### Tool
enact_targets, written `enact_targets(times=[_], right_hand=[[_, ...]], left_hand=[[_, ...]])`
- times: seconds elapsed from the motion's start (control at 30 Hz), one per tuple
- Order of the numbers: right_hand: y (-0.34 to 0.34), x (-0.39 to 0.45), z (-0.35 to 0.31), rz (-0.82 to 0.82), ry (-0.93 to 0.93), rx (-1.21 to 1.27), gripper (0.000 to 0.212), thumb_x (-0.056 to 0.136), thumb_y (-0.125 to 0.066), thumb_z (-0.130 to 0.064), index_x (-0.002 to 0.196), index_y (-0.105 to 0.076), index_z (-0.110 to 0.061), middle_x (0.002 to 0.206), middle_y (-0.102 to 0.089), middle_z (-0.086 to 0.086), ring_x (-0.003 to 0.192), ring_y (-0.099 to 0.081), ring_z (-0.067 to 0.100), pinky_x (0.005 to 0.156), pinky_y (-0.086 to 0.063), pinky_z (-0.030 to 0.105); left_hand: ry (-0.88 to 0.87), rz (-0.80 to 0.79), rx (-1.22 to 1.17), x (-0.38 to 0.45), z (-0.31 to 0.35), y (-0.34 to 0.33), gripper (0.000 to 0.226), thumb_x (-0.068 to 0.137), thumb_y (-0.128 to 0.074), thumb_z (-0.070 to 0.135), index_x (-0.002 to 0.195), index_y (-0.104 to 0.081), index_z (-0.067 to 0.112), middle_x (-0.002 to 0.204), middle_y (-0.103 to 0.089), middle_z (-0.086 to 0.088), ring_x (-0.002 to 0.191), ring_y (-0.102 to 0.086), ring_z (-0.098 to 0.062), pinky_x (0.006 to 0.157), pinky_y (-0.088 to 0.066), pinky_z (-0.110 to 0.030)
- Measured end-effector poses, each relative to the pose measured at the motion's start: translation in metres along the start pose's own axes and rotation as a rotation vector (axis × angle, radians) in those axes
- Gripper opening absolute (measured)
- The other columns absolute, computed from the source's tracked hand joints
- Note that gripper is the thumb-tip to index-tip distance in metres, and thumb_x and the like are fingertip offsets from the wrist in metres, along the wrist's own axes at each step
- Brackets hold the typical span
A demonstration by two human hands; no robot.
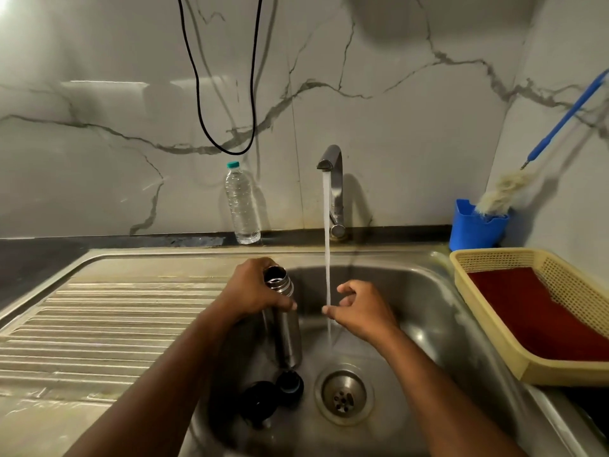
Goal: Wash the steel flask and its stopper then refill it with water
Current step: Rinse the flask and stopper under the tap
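A person's left hand point(253, 291) grips the neck of an uncapped steel flask point(282, 321), holding it upright over the left side of a steel sink point(428, 308), its base close above the basin floor. The right hand point(361, 310) holds nothing; its fingers are loosely curled, with the fingertips at a stream of water point(327, 258) running from the tap point(333, 179). The flask's open mouth stands just left of the stream, not under it. Two dark round pieces, apparently the stopper point(290, 384) and a cap point(258, 402), lie on the basin floor below the flask, left of the drain point(344, 394). A ribbed draining board point(99, 324) extends to the left. A clear plastic bottle point(242, 206) with a teal cap stands against the marble-patterned wall beside the tap. At right, a blue cup point(474, 229) holds a long-handled brush point(507, 189), and a yellow basket point(494, 324) contains a red cloth point(534, 318).
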State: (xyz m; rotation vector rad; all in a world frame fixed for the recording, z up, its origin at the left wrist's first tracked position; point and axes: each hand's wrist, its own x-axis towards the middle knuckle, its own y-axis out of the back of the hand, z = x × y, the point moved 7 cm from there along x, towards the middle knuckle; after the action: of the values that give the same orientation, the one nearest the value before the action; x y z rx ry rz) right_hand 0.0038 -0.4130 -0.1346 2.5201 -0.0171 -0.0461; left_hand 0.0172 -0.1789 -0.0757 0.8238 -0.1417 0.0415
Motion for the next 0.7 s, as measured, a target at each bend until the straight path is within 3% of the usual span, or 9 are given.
enact_targets(times=[0.13, 0.2, 0.33, 0.43, 0.5, 0.57, 0.63, 0.7], right_hand=[[-0.007, -0.005, -0.002, -0.167, 0.016, 0.088, 0.106, 0.056, -0.095, -0.057, 0.147, -0.048, -0.025, 0.136, -0.058, -0.001, 0.122, -0.058, 0.017, 0.101, -0.053, 0.038], [-0.003, -0.005, -0.005, -0.143, 0.049, 0.091, 0.11, 0.048, -0.094, -0.064, 0.143, -0.051, -0.027, 0.133, -0.061, -0.004, 0.116, -0.062, 0.014, 0.097, -0.056, 0.037], [0.009, -0.003, -0.008, -0.037, 0.067, 0.155, 0.094, 0.047, -0.095, -0.062, 0.127, -0.059, -0.029, 0.11, -0.07, -0.006, 0.09, -0.07, 0.009, 0.075, -0.063, 0.031], [0.011, -0.006, -0.007, -0.008, 0.021, 0.16, 0.065, 0.058, -0.094, -0.044, 0.113, -0.065, -0.025, 0.098, -0.072, -0.004, 0.081, -0.071, 0.01, 0.066, -0.059, 0.027], [0.006, -0.007, -0.007, -0.058, -0.015, 0.245, 0.05, 0.06, -0.093, -0.035, 0.102, -0.069, -0.021, 0.092, -0.075, 0.002, 0.079, -0.073, 0.016, 0.068, -0.061, 0.033], [-0.001, -0.011, -0.006, -0.189, -0.067, 0.422, 0.049, 0.059, -0.092, -0.028, 0.101, -0.071, -0.015, 0.09, -0.077, 0.017, 0.081, -0.075, 0.028, 0.078, -0.063, 0.047], [-0.009, -0.017, -0.006, -0.323, -0.137, 0.542, 0.051, 0.061, -0.087, -0.022, 0.106, -0.07, -0.006, 0.091, -0.076, 0.027, 0.078, -0.073, 0.034, 0.08, -0.062, 0.052], [-0.004, -0.017, -0.005, -0.257, -0.133, 0.47, 0.052, 0.056, -0.088, -0.026, 0.102, -0.072, -0.007, 0.087, -0.077, 0.022, 0.074, -0.074, 0.03, 0.079, -0.063, 0.053]], left_hand=[[-0.021, -0.075, -0.334, 0.013, 0.032, -0.001, 0.054, 0.057, -0.098, 0.013, 0.105, -0.073, 0.014, 0.095, -0.078, -0.004, 0.092, -0.073, -0.021, 0.078, -0.06, -0.031], [-0.003, -0.145, -0.581, 0.026, 0.045, -0.008, 0.063, 0.048, -0.094, 0.017, 0.108, -0.075, 0.011, 0.095, -0.077, -0.004, 0.095, -0.071, -0.023, 0.082, -0.059, -0.034], [0.098, -0.176, -0.885, 0.046, 0.061, -0.038, 0.067, 0.045, -0.086, 0.022, 0.109, -0.072, 0.01, 0.098, -0.071, -0.011, 0.1, -0.066, -0.028, 0.09, -0.054, -0.044], [0.184, -0.214, -1.064, 0.053, 0.065, -0.064, 0.04, 0.065, -0.084, 0.022, 0.102, -0.075, 0.009, 0.092, -0.073, -0.011, 0.09, -0.068, -0.028, 0.089, -0.057, -0.042], [0.204, -0.316, -1.27, 0.057, 0.068, -0.076, 0.029, 0.078, -0.078, 0.026, 0.101, -0.073, 0.01, 0.094, -0.071, -0.011, 0.083, -0.067, -0.026, 0.085, -0.057, -0.041], [0.175, -0.394, -1.431, 0.057, 0.073, -0.08, 0.025, 0.084, -0.071, 0.027, 0.101, -0.069, 0.009, 0.094, -0.068, -0.01, 0.085, -0.066, -0.025, 0.088, -0.055, -0.043], [0.166, -0.417, -1.469, 0.056, 0.075, -0.083, 0.021, 0.084, -0.069, 0.026, 0.097, -0.069, 0.01, 0.092, -0.067, -0.009, 0.084, -0.066, -0.024, 0.086, -0.056, -0.043], [0.213, -0.361, -1.421, 0.058, 0.071, -0.087, 0.019, 0.078, -0.071, 0.024, 0.092, -0.072, 0.01, 0.089, -0.068, -0.009, 0.081, -0.068, -0.023, 0.081, -0.058, -0.041]])
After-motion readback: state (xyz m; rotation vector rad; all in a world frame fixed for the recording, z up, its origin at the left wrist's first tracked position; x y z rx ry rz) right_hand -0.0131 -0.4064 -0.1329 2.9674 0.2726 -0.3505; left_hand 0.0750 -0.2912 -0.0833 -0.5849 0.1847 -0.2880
